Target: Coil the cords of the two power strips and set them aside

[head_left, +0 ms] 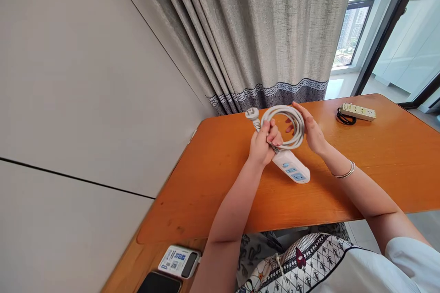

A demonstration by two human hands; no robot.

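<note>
A white cable [298,133] is wound in a round coil above the wooden table. My left hand [263,143] is closed around the coil's left side, where the grey-white plug [252,113] sticks up beside the thumb. From below that hand hangs a white power strip [291,167] with light blue sockets, tilted down to the right. My right hand [312,130] is at the coil's right side, fingers apart, some of them behind or inside the loop; it does not grip the cable.
On the orange-brown table [213,165], a cream power strip [358,111] with a black cable [346,118] lies at the back right. A white device [179,261] and a black phone [160,283] lie low at the left. A curtain [268,32] hangs behind the table.
</note>
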